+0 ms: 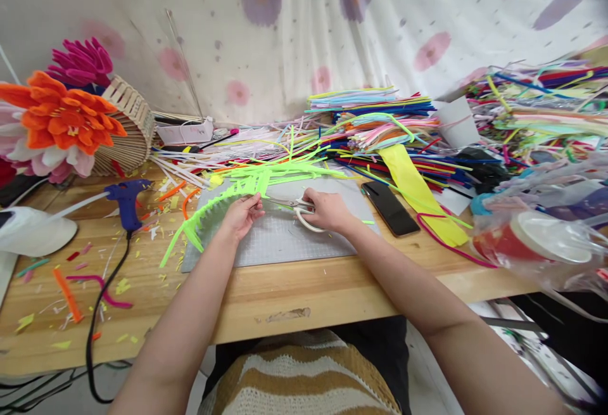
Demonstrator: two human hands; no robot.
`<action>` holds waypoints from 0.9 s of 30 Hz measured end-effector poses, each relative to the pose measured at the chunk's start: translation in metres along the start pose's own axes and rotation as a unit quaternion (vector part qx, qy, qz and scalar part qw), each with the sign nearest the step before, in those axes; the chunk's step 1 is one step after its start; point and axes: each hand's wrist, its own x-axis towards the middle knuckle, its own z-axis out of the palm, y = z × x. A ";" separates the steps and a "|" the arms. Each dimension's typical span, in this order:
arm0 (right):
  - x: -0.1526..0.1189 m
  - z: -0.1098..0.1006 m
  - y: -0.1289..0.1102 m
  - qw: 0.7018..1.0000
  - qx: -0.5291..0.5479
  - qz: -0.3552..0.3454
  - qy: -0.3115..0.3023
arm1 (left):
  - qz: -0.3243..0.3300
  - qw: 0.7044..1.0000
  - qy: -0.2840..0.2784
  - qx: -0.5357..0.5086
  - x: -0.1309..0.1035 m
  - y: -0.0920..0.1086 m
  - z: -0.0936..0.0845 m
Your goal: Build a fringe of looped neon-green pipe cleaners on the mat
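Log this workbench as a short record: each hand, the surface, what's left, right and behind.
Left hand: fingers pinched at the bright green pipe cleaners, near the scissor tips; exact grip unclear
Right hand: holding scissors by the handles
Surface: grey cutting mat on a wooden table
Left: blue glue gun, orange fuzzy flower
Right: dark phone, yellow strip
Behind: bundles of coloured pipe cleaners

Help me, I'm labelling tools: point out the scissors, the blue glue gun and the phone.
Scissors (pixel 289 202): head view, on the metal blades, near the handles.
Blue glue gun (pixel 128 202): head view, on the body.
Phone (pixel 390 208): head view, mid dark face.
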 end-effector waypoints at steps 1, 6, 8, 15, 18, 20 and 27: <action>0.000 0.001 0.001 1.000 0.006 0.003 0.000 | 0.001 1.000 0.001 -0.002 0.000 0.000 0.000; -0.001 0.006 0.002 1.000 0.021 0.003 0.004 | -0.001 1.000 0.002 -0.003 0.001 0.000 0.000; -0.001 0.008 0.003 1.000 0.024 0.000 0.011 | 0.000 1.000 0.003 -0.004 0.001 -0.001 0.000; 0.000 0.012 0.005 0.999 0.022 -0.009 0.026 | -0.008 1.000 0.020 -0.003 0.000 0.000 0.004; 0.001 0.012 0.006 0.999 0.024 -0.009 0.025 | -0.005 1.000 0.014 0.001 0.001 -0.001 0.003; 0.001 0.012 0.007 0.999 0.027 -0.011 0.028 | 0.000 1.000 0.010 0.001 0.002 -0.002 0.002; 0.002 0.016 0.009 0.999 0.042 -0.010 0.033 | 0.008 1.000 0.012 0.008 0.003 -0.004 0.001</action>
